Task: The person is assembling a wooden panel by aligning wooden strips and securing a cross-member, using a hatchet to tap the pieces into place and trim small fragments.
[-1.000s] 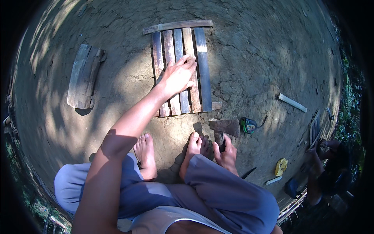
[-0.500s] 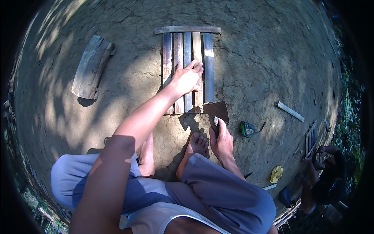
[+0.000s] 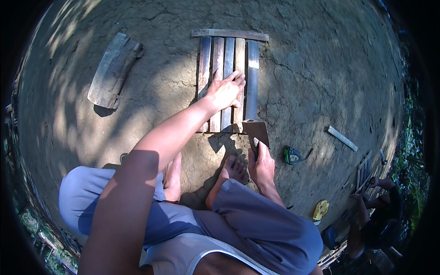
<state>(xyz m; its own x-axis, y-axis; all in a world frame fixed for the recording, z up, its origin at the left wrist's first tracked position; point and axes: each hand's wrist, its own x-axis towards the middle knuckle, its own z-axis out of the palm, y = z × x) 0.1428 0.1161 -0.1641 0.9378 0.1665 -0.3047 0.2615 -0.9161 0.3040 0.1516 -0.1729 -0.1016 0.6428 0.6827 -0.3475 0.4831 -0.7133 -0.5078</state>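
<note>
Left fingers [image 3: 239, 81] splayed on slats [image 3: 252, 78]; right fingers [image 3: 263, 154] clasp hatchet [image 3: 257, 130]; tape measure [image 3: 292, 156] face unreadable.

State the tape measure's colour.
The tape measure is green and black with a pale centre, seen best in the head view.

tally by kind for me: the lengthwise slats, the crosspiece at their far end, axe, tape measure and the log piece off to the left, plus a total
Lengthwise slats: 5
Far crosspiece: 1
Axe: 1
Tape measure: 1
Log piece: 1
Total: 9
</note>
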